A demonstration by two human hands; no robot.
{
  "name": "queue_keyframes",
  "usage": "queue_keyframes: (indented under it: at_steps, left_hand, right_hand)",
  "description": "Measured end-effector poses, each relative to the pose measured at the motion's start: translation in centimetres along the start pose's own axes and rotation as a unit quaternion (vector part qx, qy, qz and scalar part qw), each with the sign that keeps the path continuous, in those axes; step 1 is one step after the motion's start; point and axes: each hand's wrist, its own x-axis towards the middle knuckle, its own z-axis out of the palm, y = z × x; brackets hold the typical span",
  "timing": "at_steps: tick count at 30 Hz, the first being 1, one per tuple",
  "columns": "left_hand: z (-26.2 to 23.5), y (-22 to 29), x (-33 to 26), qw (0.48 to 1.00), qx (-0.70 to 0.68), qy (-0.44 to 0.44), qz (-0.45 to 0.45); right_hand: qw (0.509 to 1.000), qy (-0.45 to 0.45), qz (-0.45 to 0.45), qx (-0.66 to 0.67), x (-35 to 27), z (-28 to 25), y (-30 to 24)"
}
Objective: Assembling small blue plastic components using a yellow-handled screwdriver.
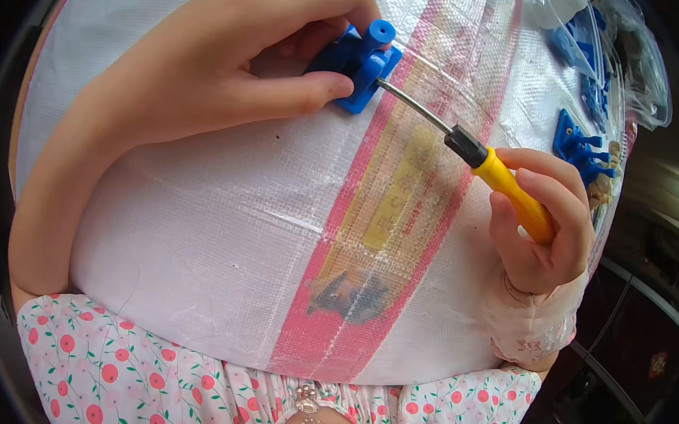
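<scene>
Probably a home (sheet-covered table (197, 226))

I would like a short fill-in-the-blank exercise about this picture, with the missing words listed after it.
1. The right hand holds a yellow-handled, metal-shafted screwdriver whose collar, between handle and shaft, is coloured ____.
2. The left hand holds a blue plastic part, which is ____ (nearer/farther) than the right hand from the person's body.
3. Another blue part lies on the white woven sheet toward the picture's ____ edge.

Missing words: black; farther; right.
</scene>
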Motion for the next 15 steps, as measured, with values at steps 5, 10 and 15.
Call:
queue_keyframes:
  at_steps: [5,10,15]
  left_hand:
    - [-0.4,1.1,0.1,0.999,0.013,-0.016,-0.027]
    - [-0.3,1.6,0.2,0.999,0.016,-0.009,-0.039]
    - [-0.2,1.3,-0.1,1.000,0.016,0.005,-0.008]
  right_hand:
    - [0.999,0.036,-0.027,-0.015,-0.1,0.0,-0.1]
    - [0.999,0.031,-0.027,-0.025,0.1,0.1,-0.3]
    - [0.998,0.029,-0.027,-0.040,0.0,0.0,-0.3]
